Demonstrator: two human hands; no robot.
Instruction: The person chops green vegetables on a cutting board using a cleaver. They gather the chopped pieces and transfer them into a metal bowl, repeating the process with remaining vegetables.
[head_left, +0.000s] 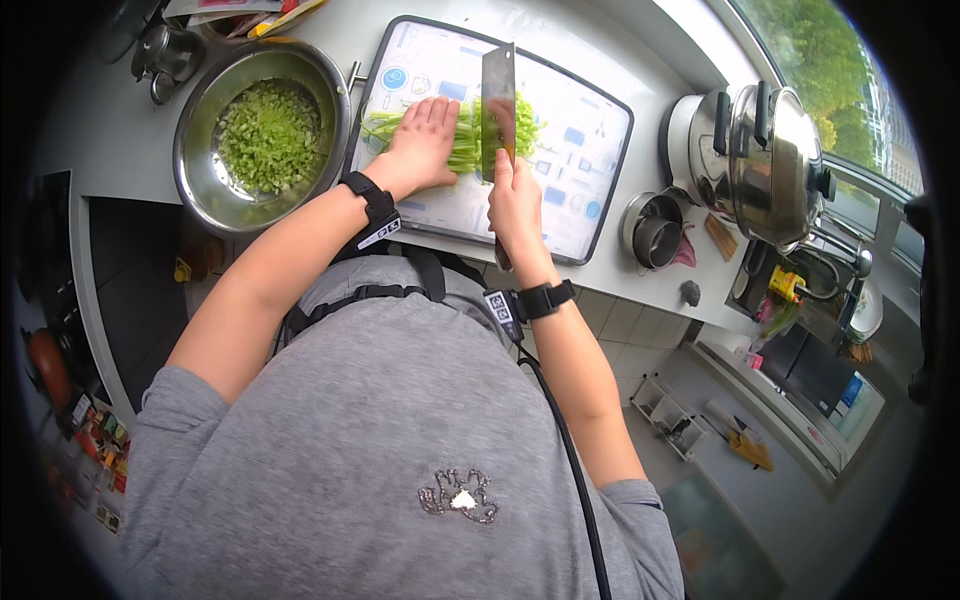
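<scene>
Overhead view of a person at a pale table (130,140). The left hand (425,135) lies flat, fingers released and spread, pressing a bundle of green stalks (465,135) onto a white cutting board (590,160) with a dark rim and small blue pictures. The right hand (515,205), at 5 o'clock from the left hand, has its fingers clenched around the handle of a broad cleaver (498,105); the blade stands upright across the stalks, just beside the left fingertips. At 9 o'clock from the board, a steel bowl (200,170) holds chopped green pieces (270,135). At 3 o'clock from the board stand a small empty steel pot (652,232) and a lidded steel cooker (765,160). Both wrists carry black bands.
</scene>
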